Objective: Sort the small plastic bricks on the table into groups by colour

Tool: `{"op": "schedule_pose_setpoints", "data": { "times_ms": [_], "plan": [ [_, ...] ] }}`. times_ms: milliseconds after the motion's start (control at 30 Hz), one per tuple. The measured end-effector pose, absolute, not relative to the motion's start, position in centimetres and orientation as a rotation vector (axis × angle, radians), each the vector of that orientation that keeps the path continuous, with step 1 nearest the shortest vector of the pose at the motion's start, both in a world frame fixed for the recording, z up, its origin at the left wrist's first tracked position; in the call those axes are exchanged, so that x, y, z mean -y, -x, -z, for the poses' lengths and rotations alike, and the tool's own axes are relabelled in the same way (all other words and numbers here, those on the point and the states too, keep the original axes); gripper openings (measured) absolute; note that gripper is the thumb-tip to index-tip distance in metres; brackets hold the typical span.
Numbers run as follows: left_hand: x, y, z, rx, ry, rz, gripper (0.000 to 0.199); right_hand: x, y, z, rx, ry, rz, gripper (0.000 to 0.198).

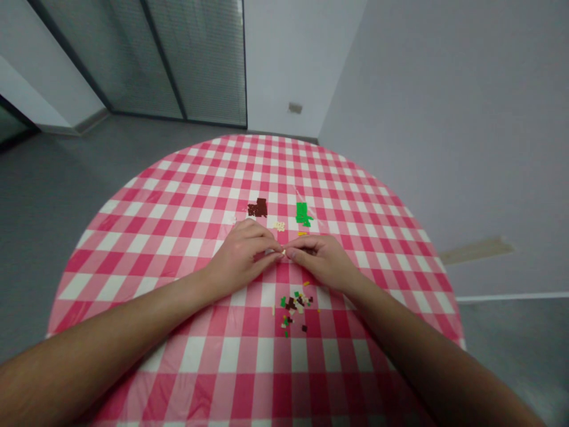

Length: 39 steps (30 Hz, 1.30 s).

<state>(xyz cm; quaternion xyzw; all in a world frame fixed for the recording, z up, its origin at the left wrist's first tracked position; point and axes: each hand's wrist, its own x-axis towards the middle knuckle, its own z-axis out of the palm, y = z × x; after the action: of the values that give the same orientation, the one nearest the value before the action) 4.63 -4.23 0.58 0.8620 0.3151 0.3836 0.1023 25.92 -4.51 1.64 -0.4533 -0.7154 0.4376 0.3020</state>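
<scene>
My left hand (243,249) and my right hand (326,258) meet fingertip to fingertip above the middle of the table. Pinched between them is a tiny cream toy building brick (284,252), mostly covered by the fingers. Just beyond the fingers lies a small group of cream bricks (279,226). Dark brown bricks (260,207) are gathered past my left hand, and green bricks (302,212) past my right. A yellow brick (303,233) lies close to my right fingers. Nearer to me is a loose pile of mixed small bricks (293,303) in brown, green, cream and yellow.
A red and white checked cloth (178,196) covers the round table. Some clear or whitish bits (233,219) lie by the brown bricks. Beyond the table stand a white wall (302,53), a wall on the right (466,118) and glass panels with blinds (200,59).
</scene>
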Motion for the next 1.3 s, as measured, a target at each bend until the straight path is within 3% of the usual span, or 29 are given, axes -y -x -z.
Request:
{"op": "schedule_pose_setpoints", "data": {
  "times_ms": [367, 633, 900, 1133, 1300],
  "plan": [
    [4.0, -4.7, -0.4, -1.004, -2.525, -1.050, 0.014, 4.6, -25.8, -1.2, 2.093, 1.111, -0.736, 0.014],
    [3.9, -4.7, -0.2, -0.994, -2.510, -1.083, 0.012, 4.4, -25.7, -1.0, 2.125, 1.112, -0.661, 0.012],
    [3.6, -4.4, -0.1, -1.165, -2.407, -1.146, 0.014, 3.3, -25.8, -0.4, 2.301, 1.536, -0.154, 0.025],
    [3.6, -4.4, -0.1, -1.168, -2.405, -1.140, 0.014, 3.1, -25.6, -0.6, 2.424, 1.585, -0.145, 0.024],
    [3.9, -4.2, -0.6, -1.054, -2.439, -0.829, 0.020, 3.8, -26.0, -1.0, 2.442, 1.570, -0.131, 0.024]
  ]
}}
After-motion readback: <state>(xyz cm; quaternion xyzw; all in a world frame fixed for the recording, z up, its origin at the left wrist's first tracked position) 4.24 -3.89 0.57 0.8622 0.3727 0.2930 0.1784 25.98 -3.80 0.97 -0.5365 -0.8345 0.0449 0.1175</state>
